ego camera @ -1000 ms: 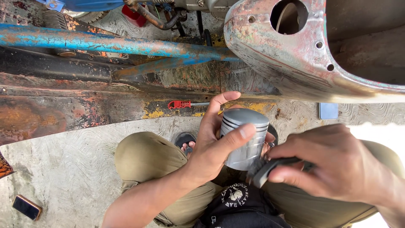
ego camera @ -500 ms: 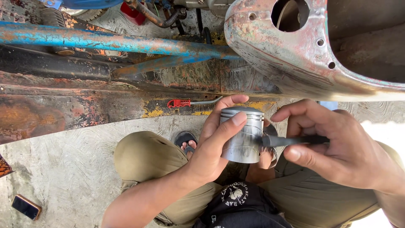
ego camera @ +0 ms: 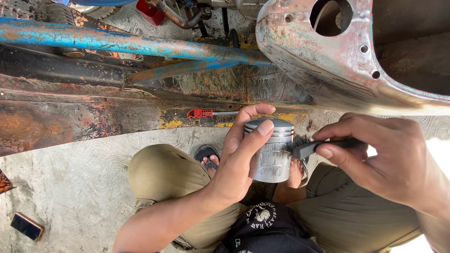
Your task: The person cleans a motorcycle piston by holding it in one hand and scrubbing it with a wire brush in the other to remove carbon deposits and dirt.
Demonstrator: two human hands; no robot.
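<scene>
left hand (ego camera: 234,166) grasping metal piston (ego camera: 271,150), fingers wrapped round skirt, thumb on crown edge. piston upright, long axis near vertical, held above lap, over knees. right hand (ego camera: 379,161) clenched on black brush (ego camera: 311,147), handle lying roughly level, bristle end touching piston's right side near ring grooves. brush lies right of piston. red-handled screwdriver (ego camera: 200,113) on concrete floor (ego camera: 70,187) beyond, beside rusty frame (ego camera: 70,117). phone (ego camera: 27,226) well apart, lower left.

A shiny, scuffed grey metal piston (ego camera: 272,150) stands upright, domed crown up, with a black brush (ego camera: 311,147) touching its ring grooves at three o'clock.
</scene>
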